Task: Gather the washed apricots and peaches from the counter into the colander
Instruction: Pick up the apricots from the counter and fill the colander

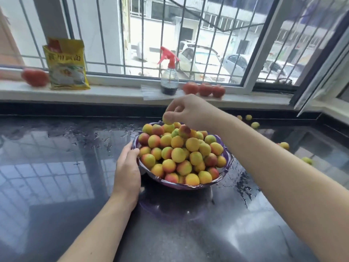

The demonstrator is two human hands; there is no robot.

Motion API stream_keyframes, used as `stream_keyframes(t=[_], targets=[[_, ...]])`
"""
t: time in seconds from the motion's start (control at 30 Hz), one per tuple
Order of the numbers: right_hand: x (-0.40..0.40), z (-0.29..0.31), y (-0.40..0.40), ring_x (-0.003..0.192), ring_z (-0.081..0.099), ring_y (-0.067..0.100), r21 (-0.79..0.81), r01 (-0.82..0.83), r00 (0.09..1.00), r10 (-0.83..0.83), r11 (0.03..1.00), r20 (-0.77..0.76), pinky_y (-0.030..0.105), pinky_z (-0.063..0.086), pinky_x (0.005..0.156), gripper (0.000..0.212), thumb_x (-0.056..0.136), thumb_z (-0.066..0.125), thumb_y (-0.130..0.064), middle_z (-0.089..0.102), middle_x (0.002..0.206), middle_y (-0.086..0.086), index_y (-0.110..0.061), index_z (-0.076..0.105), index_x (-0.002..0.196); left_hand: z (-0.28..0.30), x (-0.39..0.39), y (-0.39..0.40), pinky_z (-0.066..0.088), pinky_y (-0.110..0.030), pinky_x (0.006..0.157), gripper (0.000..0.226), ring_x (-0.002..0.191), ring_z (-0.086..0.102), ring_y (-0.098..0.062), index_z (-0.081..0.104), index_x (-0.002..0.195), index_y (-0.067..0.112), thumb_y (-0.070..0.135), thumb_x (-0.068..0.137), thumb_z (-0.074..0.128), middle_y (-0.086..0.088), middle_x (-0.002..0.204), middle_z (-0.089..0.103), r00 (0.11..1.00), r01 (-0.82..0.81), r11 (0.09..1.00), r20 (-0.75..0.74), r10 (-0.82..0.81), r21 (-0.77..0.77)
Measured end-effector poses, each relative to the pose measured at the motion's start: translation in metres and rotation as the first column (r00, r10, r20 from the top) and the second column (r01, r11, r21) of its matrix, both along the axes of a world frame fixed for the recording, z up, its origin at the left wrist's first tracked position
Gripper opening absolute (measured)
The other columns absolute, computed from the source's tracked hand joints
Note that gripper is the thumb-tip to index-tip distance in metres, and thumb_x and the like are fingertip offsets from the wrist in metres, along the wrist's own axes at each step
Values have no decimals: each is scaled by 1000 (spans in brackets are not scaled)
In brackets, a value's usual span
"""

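A purple colander (pixel 188 186) stands mid-counter, heaped with several yellow and red apricots and peaches (pixel 178 155). My right hand (pixel 190 110) hovers over the far side of the heap and pinches one small yellow-green fruit (pixel 167 120) in its fingertips. My left hand (pixel 127 167) rests against the colander's left rim, thumb on the edge, fingers down its outer wall. Several loose fruits lie on the wet black counter to the right, among them one at the back (pixel 255 125), one further forward (pixel 284 145) and one nearest me (pixel 306 160).
On the white sill behind stand a red-topped spray bottle (pixel 169 80), a yellow packet (pixel 66 65) and several tomatoes (pixel 204 89), another tomato (pixel 35 77) at far left. The glossy counter (pixel 56 167) is wet around the colander. An opened window frame (pixel 321 87) juts in at right.
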State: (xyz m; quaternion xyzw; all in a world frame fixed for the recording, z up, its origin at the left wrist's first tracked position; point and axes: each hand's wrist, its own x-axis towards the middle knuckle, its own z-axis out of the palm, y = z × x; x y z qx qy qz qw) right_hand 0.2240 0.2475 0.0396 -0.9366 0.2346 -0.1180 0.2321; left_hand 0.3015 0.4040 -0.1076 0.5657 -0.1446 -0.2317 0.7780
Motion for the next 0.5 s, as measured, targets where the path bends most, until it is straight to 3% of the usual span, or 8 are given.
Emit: stream_keyframes(t=[0.1, 0.17, 0.33, 0.5], targets=[[10, -9, 2, 77, 68, 8, -117, 19, 997, -27, 993, -67, 27, 58, 69, 29, 92, 66, -48, 73, 94, -6, -22, 76, 102, 1, 2, 2, 58, -48, 94, 52, 96, 73, -12, 81, 87, 45, 13, 105, 43, 10, 96, 80, 1000, 24, 1000, -8, -24, -3], [13, -13, 1, 81, 66, 8, -169, 31, 993, -49, 985, -104, 31, 58, 74, 31, 91, 67, -49, 73, 93, -6, -22, 76, 102, 3, 2, 3, 58, -51, 97, 43, 99, 73, -15, 80, 92, 40, 17, 103, 46, 7, 99, 80, 1000, 28, 1000, -9, -28, -7], [15, -19, 2, 82, 63, 10, -203, 53, 991, -77, 978, -112, 32, 57, 73, 30, 93, 64, -50, 67, 93, -7, -23, 68, 103, 7, 1, 5, 60, -47, 96, 35, 104, 75, -19, 73, 112, 28, 11, 107, 43, 2, 106, 80, 998, 42, 999, -39, -43, -20], [14, -21, 5, 82, 61, 10, -244, 52, 990, -81, 968, -113, 32, 55, 73, 31, 95, 61, -50, 66, 96, -5, -21, 66, 106, 6, 1, 4, 61, -44, 92, 35, 101, 75, -15, 74, 112, 27, 12, 106, 43, 6, 103, 80, 998, 53, 998, -27, -54, -17]])
